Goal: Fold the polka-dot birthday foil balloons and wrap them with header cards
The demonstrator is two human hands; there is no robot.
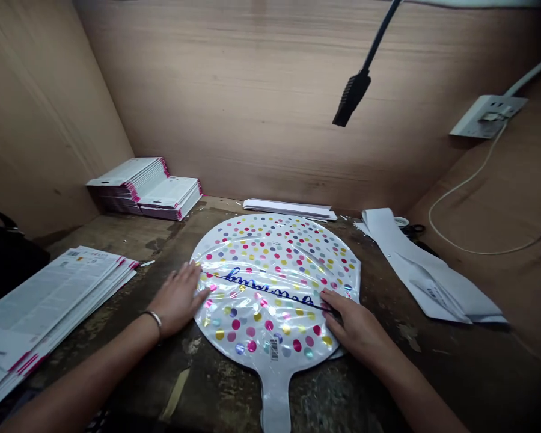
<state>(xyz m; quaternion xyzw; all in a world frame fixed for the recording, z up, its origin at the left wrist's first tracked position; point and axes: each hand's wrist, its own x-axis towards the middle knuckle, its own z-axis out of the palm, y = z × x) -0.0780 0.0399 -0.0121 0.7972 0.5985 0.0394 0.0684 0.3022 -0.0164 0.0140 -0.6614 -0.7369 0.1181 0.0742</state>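
Note:
A flat, uninflated foil balloon (256, 319), white with shiny coloured dots, lies on top of similar flat balloons, its neck pointing towards me. Blue lettering, upside down from here, is cut by a slanting crease or edge across the middle. My left hand (178, 297), a bracelet on its wrist, rests on the balloon's left rim, fingers stretched and thumb apart. At the right end of that crease, my right hand (354, 322) has thumb and fingers closed on the foil. A small barcode (274, 350) shows above the neck.
Printed cards are stacked at the back left (148, 186), with another card pile (58, 300) nearer on the left. White strips (288, 208) lie behind the balloons. Folded white sheets (415, 270) lie right, near scissors (417, 229). A black cable connector (352, 96) hangs overhead; a socket (489, 115) is right.

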